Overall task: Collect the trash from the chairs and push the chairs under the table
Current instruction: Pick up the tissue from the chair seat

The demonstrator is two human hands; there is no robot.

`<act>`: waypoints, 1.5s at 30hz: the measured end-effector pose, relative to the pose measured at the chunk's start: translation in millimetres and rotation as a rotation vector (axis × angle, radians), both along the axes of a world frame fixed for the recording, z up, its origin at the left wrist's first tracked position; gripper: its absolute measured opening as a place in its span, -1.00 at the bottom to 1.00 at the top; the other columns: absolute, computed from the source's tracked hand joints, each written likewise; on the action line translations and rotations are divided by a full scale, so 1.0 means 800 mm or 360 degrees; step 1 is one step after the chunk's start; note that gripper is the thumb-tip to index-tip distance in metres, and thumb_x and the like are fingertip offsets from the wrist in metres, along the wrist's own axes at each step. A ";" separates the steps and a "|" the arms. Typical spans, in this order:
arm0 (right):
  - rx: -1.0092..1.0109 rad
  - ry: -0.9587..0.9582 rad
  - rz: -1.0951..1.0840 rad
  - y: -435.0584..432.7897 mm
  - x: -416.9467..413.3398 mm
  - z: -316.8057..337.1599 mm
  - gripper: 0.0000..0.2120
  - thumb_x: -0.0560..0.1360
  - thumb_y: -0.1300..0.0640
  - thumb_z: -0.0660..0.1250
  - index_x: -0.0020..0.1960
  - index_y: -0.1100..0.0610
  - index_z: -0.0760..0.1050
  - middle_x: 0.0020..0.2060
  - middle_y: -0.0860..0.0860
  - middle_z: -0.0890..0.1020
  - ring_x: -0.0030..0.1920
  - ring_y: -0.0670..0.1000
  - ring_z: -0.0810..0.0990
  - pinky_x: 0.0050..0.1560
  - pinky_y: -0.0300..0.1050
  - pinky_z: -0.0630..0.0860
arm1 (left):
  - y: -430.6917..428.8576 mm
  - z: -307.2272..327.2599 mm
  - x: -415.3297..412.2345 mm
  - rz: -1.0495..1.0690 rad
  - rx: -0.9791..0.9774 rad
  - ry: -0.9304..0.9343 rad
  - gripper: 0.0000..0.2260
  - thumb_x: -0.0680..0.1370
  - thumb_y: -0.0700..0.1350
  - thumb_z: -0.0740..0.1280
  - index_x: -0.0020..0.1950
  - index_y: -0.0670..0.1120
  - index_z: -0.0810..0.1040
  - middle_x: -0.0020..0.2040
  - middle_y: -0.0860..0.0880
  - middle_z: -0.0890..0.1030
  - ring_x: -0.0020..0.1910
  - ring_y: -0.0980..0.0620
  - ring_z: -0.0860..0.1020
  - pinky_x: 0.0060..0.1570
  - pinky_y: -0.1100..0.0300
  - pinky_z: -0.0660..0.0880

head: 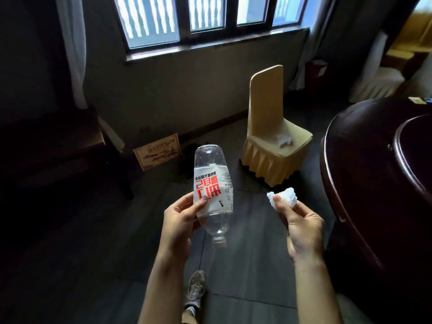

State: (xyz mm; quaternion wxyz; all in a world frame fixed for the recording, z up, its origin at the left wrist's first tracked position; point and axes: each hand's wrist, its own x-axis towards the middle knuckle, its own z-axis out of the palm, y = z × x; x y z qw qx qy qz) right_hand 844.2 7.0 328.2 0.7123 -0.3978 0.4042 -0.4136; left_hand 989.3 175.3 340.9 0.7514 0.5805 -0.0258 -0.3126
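the left hand grasps a clear plastic water bottle around its lower label, thumb pressed on the front over the red print. the bottle is held upside down and tilted, its neck pointing down and near, its base pointing up and far. it looks empty, and whether a cap sits on the neck cannot be told. the white label with red characters reads inverted.

the right hand is clenched on a crumpled white tissue, pinched between thumb and fingers so that the wad sticks out above the fingertips. the two hands are apart, with dark floor tiles showing between them.

farther off, right of centre, stands a chair in a yellow skirted cover, its back to the far side and turned a little. on its seat lies another crumpled white tissue, near the middle of the cushion. the chair stands clear of the dark round table at the right edge, with floor between them.

a framed picture leans against the far wall under the window. a dark wooden chair sits at the left. a grey sneaker shows near the bottom, between the forearms.
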 end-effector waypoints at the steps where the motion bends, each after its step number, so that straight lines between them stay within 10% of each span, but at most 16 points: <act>1: -0.0046 0.0026 0.0010 -0.009 0.023 0.001 -0.85 0.40 0.32 0.54 -0.04 0.23 0.70 -0.16 0.06 0.77 -0.19 -0.10 0.71 -0.16 -0.31 0.60 | -0.012 0.001 0.023 -0.0029 -0.0005 -0.0003 -0.76 0.51 -0.23 0.45 0.16 -0.18 0.70 0.01 -0.16 0.76 -0.10 -0.05 0.73 -0.25 0.18 0.64; 9: -0.0053 0.0116 0.0033 -0.073 0.187 0.007 -0.82 0.39 0.35 0.56 -0.02 0.20 0.73 -0.17 0.11 0.74 -0.16 0.03 0.68 -0.04 -0.05 0.64 | -0.103 0.021 0.205 -0.0164 -0.0077 -0.0001 -0.78 0.53 -0.25 0.44 0.17 -0.20 0.69 0.03 -0.18 0.75 -0.07 -0.07 0.73 -0.23 0.18 0.65; 34: 0.0098 0.0165 -0.0326 -0.482 0.380 -0.049 -0.88 0.56 0.32 0.41 0.08 0.28 0.66 -0.02 0.17 0.73 -0.10 0.00 0.68 -0.09 -0.20 0.66 | -0.542 -0.020 0.440 -0.0569 0.0060 -0.0022 -0.77 0.56 -0.28 0.41 0.20 -0.27 0.67 0.05 -0.30 0.70 -0.37 0.12 0.67 -0.46 0.37 0.50; 39: 0.0135 0.0221 -0.0351 -0.564 0.413 -0.053 -0.91 0.56 0.32 0.41 0.03 0.26 0.67 -0.09 0.12 0.72 -0.16 -0.04 0.67 -0.09 -0.23 0.66 | -0.626 -0.046 0.476 -0.0591 0.0163 0.0037 -0.77 0.52 -0.25 0.46 0.17 -0.21 0.70 0.08 -0.26 0.73 -0.04 -0.12 0.73 -0.17 0.15 0.67; 45: 0.0220 0.0290 -0.0390 -0.632 0.440 -0.076 -0.91 0.57 0.33 0.39 0.02 0.24 0.66 -0.07 0.10 0.73 -0.10 -0.06 0.69 -0.12 -0.24 0.65 | -0.713 -0.071 0.518 -0.0629 0.0233 0.0101 -0.77 0.50 -0.24 0.47 0.15 -0.21 0.71 0.04 -0.22 0.74 -0.08 -0.07 0.73 -0.19 0.17 0.66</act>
